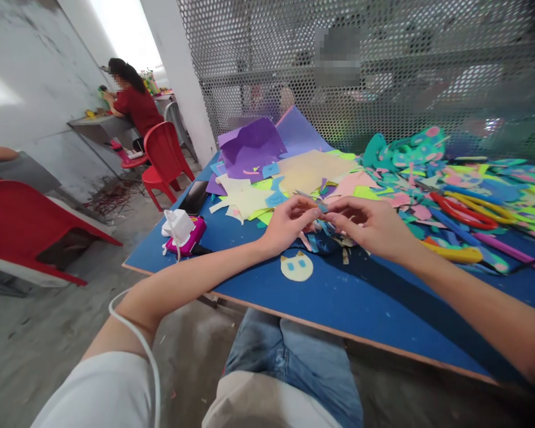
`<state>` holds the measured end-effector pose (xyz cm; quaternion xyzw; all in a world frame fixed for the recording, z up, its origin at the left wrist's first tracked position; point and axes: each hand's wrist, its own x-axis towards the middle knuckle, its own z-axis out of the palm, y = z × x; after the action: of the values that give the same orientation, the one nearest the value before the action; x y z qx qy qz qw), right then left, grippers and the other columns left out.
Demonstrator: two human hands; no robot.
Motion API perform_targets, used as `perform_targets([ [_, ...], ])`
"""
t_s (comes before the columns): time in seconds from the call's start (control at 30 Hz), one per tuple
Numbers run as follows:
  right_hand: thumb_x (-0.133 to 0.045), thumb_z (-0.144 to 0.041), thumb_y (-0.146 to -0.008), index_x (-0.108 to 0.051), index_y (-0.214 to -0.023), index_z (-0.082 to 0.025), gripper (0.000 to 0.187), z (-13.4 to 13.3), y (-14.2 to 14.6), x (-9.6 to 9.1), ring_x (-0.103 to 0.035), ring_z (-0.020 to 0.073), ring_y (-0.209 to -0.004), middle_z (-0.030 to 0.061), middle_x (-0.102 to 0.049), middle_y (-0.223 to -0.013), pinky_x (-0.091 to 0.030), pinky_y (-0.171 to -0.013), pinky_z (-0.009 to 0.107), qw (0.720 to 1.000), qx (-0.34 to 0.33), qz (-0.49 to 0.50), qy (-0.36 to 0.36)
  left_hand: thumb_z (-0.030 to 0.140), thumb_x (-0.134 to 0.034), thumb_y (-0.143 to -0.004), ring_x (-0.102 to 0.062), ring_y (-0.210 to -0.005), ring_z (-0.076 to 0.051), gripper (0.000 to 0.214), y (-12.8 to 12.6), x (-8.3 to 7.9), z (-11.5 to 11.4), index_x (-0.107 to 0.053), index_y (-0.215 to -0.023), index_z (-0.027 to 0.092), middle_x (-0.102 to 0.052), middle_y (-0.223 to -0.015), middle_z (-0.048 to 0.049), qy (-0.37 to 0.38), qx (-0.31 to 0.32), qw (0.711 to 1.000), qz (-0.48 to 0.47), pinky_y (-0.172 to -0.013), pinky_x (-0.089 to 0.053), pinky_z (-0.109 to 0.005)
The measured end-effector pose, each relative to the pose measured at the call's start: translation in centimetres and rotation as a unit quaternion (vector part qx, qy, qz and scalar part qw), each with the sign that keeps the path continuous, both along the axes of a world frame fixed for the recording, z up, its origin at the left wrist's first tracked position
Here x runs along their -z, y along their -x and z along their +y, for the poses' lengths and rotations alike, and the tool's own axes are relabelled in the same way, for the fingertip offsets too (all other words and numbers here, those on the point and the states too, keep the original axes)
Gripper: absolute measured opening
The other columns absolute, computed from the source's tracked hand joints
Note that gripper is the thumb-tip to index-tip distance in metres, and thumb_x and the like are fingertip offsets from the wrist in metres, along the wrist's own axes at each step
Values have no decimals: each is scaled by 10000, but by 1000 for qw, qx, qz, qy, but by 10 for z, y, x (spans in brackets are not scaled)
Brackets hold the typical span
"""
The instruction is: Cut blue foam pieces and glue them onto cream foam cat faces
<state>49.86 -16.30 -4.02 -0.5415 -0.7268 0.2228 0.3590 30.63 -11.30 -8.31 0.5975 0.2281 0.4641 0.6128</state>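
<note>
My left hand [294, 221] and my right hand [369, 224] meet above the blue tabletop, fingertips pinched together around a small grey-blue scrap [323, 208]. Its exact shape is too small to make out. Just below them on the table lies a round cream cat-face cutout [296, 270] with tan ears and two blue rectangular eyes. Narrow blue and pinkish offcuts [312, 241] are heaped under my fingers. Behind my hands spread cream sheet pieces [243, 193] with jagged edges and a larger beige sheet [310, 169].
Purple sheets [252, 145] lean at the back near a perforated metal screen [258, 47]. Red-handled scissors [466, 213] and several other tools lie among colourful scraps on the right. A white charger [178, 226] rests on a pink box at left. A person [138, 110] sits beyond a red chair [167, 151].
</note>
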Motion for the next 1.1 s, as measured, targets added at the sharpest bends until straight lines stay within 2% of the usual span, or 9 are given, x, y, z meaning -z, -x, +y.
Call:
perform_targets([
  [0.17,-690,-588,-884,-719,-900,-217,372,2,1,5,-571,151,-571,45,-700,-769,-461,-523,294,999,7,36,-11,473,-711,-851,-603,-672,-103,323,4,1,7,-613,-934,176,-659,-824,-10,-30,25,998,58,-596,-527,-237],
  [0.27,-677,-605,-886,-737,-881,-209,400,-1,1,4,-585,167,-601,52,-703,-766,-456,-539,301,999,-45,11,5,390,-622,-872,-616,-697,-107,224,12,-3,21,-619,-910,170,-697,-846,-27,-131,47,979,147,-671,-511,-252],
  [0.33,-654,-566,-909,-744,-853,-200,381,-7,6,5,-592,168,-618,50,-708,-753,-441,-549,290,992,-111,-42,31,363,-598,-870,-607,-689,-110,194,19,-8,29,-630,-863,172,-703,-807,-18,-242,38,937,250,-703,-473,-265],
  [0.43,-596,-431,-950,-743,-839,-199,297,-18,18,11,-590,149,-619,35,-716,-742,-416,-567,267,968,-207,-127,59,379,-582,-869,-599,-709,-146,207,26,-16,34,-661,-839,190,-718,-782,-17,-374,8,832,410,-687,-390,-294],
  [0.53,-598,-337,-924,-724,-798,-199,225,-23,27,19,-559,125,-588,15,-699,-704,-382,-569,252,955,-235,-172,59,366,-562,-857,-584,-707,-174,208,31,-22,32,-668,-792,200,-721,-778,-33,-431,15,743,511,-657,-323,-314],
  [0.6,-620,-293,-886,-713,-764,-199,180,-23,28,23,-539,115,-571,1,-681,-671,-364,-564,245,952,-236,-182,69,356,-551,-851,-577,-711,-183,207,32,-24,31,-674,-782,204,-725,-800,-44,-442,35,716,539,-659,-309,-321],
  [0.7,-641,-251,-838,-716,-759,-201,120,-19,26,26,-527,105,-561,-14,-674,-662,-354,-554,234,947,-241,-182,107,371,-560,-844,-577,-730,-191,210,34,-26,32,-677,-792,205,-724,-820,-55,-448,79,701,549,-659,-294,-324],
  [0.8,-646,-252,-826,-716,-763,-208,104,-16,26,26,-521,103,-551,-26,-658,-643,-348,-548,231,945,-234,-186,133,421,-583,-833,-556,-698,-181,233,36,-28,32,-656,-787,205,-707,-783,-45,-446,114,697,549,-625,-258,-324],
  [1.1,-651,-316,-826,-693,-738,-229,131,-18,34,21,-573,114,-567,-32,-684,-656,-342,-554,243,937,-196,-244,157,530,-612,-811,-531,-670,-164,329,39,-31,33,-623,-765,205,-691,-778,-38,-440,158,693,548,-597,-235,-310],
])
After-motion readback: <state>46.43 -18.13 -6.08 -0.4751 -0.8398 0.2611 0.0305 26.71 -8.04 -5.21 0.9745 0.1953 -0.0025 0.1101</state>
